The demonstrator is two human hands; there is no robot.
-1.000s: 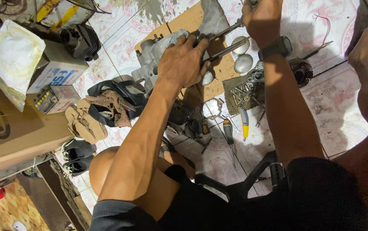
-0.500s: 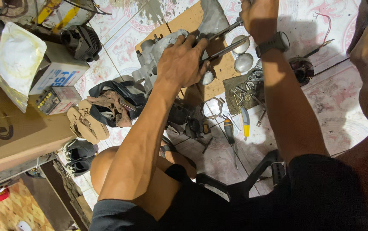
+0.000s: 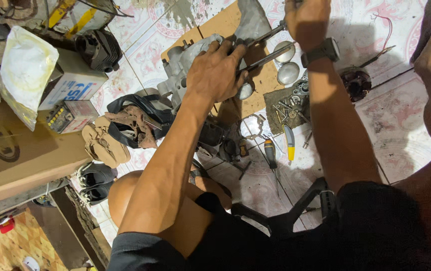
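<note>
Patterned floor tiles (image 3: 406, 125) w/ pink motifs lay under everything, a cardboard sheet (image 3: 225, 30) spread over them as the work spot. On the cardboard sat a grey metal engine case (image 3: 185, 65). Left hand (image 3: 215, 70) lay flat on top of the case, fingers spread wide & pressing down, not wrapped round anything. Right hand (image 3: 308, 17), w/ a dark watch (image 3: 320, 50) at the wrist, was just right of the case, fingers curled tight round the end of a long metal rod (image 3: 265, 36); the rod ran back toward the case, passing by the left hand. A 2nd rod (image 3: 265, 57) lay alongside. Right of the case: two round shiny caps (image 3: 288, 73), small loose hardware on a dark mat (image 3: 290, 103), a rusty round part (image 3: 356, 83). Below the case: a yellow-handled tool (image 3: 289, 143) & a screwdriver (image 3: 270, 150). Left of the case: sandals (image 3: 100, 143), a small battery (image 3: 67, 115), white box (image 3: 72, 83), plastic bag (image 3: 25, 70), brown carton (image 3: 20, 150).
</note>
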